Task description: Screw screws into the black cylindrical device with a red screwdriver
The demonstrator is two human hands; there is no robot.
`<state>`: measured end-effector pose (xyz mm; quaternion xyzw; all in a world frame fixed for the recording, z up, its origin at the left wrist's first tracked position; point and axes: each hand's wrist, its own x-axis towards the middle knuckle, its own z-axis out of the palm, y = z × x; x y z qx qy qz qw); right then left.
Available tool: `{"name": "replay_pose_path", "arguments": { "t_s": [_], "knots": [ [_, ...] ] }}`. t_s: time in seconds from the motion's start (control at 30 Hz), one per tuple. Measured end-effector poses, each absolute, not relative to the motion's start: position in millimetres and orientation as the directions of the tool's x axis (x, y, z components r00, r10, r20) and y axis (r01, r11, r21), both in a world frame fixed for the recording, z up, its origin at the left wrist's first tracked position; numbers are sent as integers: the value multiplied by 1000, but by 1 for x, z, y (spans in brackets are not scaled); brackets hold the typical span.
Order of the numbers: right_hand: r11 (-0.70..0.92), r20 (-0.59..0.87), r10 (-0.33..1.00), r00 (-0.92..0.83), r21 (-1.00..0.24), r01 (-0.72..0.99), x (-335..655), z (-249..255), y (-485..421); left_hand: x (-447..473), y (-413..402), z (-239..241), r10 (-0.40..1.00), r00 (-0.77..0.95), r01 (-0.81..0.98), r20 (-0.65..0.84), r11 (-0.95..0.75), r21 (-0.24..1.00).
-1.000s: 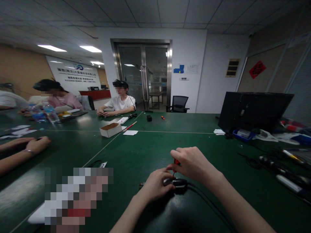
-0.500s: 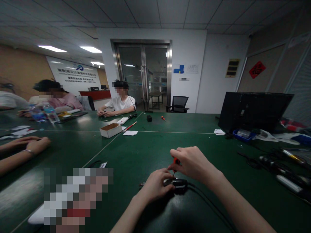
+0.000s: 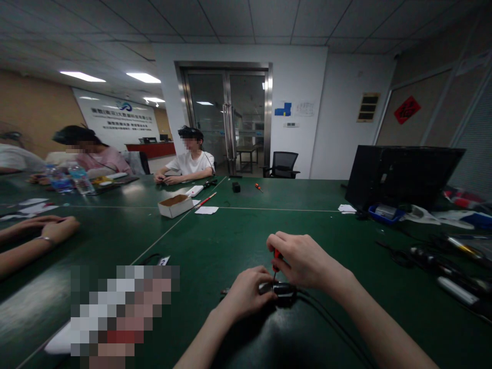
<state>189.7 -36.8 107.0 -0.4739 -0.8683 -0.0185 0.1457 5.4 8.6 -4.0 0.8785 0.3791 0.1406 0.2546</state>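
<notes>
Two bare hands: red-handled screwdriver (image 3: 276, 254) upright on small glossy black device (image 3: 283, 291).

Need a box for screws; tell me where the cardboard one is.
The cardboard box sits left of centre on the green table, beside a white paper.

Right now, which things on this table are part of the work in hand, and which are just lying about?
In use:
- right hand gripping red-handled screwdriver
- left hand steadying small black device, tip on it

Lying about:
- cardboard box
- white paper
- black monitor
- water bottles
- second small screwdriver
</notes>
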Motion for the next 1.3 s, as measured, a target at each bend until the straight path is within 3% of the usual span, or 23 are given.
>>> {"name": "replay_pose_path", "arguments": {
  "t_s": [0.3, 0.5, 0.6, 0.97, 1.2, 1.3],
  "knots": [
    [477, 256, 848, -464, 14, 879, 189, 109, -36, 4, 8, -7, 724, 684, 566, 85, -602, 563],
    [587, 270, 799, -537, -158, 794, 192, 112, -41, 5, 10, -6, 741, 668, 595, 66, -585, 552],
    [588, 262, 801, -538, -180, 788, 192, 111, -41, 5, 8, -4, 748, 661, 603, 50, -571, 558],
    [441, 243, 868, -434, 25, 897, 189, 114, -36, 7, 7, -1, 741, 670, 610, 46, -585, 535],
    [579, 277, 802, -529, -149, 801, 194, 112, -41, 5, 7, -3, 751, 658, 609, 50, -570, 552],
    [549, 282, 819, -499, -136, 825, 193, 110, -38, 5, 8, -4, 746, 664, 602, 51, -574, 555]
  ]
}}
